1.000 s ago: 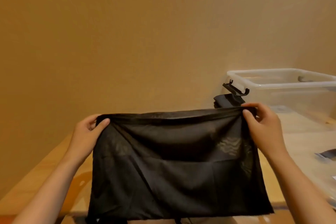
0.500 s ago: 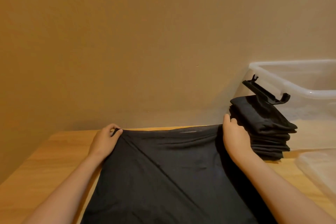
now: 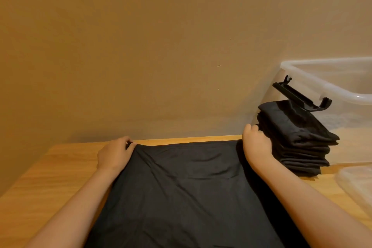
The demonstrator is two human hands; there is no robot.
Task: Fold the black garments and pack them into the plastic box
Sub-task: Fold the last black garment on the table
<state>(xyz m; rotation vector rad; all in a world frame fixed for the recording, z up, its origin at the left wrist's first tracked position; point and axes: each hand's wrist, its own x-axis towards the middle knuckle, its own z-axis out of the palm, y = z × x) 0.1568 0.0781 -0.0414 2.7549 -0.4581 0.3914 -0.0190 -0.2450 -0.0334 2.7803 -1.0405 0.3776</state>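
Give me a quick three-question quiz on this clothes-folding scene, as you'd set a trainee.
1. True or false: the garment lies spread on the table.
2. Where is the folded stack? A: in the box. B: on the table beside the box. C: on the floor.
3. Which is nearer the stack, the left hand or the right hand?
Key: 1 true; 2 B; 3 the right hand.
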